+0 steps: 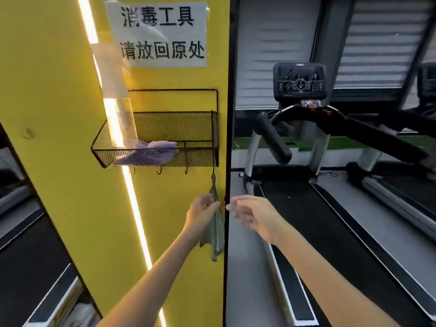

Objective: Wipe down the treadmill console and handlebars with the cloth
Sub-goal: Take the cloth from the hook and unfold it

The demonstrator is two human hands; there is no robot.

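A grey-green cloth point(217, 234) hangs from the rightmost hook under a black mesh basket point(188, 128) on a yellow pillar. My left hand point(202, 214) is closed around the cloth's upper part, just below the hook. My right hand point(250, 214) hovers beside it to the right, fingers apart and holding nothing. The treadmill stands at right, with its dark console point(300, 80) up high. Its black handlebars point(274, 140) reach toward me, and its belt point(313, 227) lies below them.
A purple cloth point(151, 151) and a clear spray bottle point(119, 114) sit in the basket. A paper sign point(158, 31) is taped above it. A second treadmill point(401, 185) stands at far right, and other equipment shows at far left.
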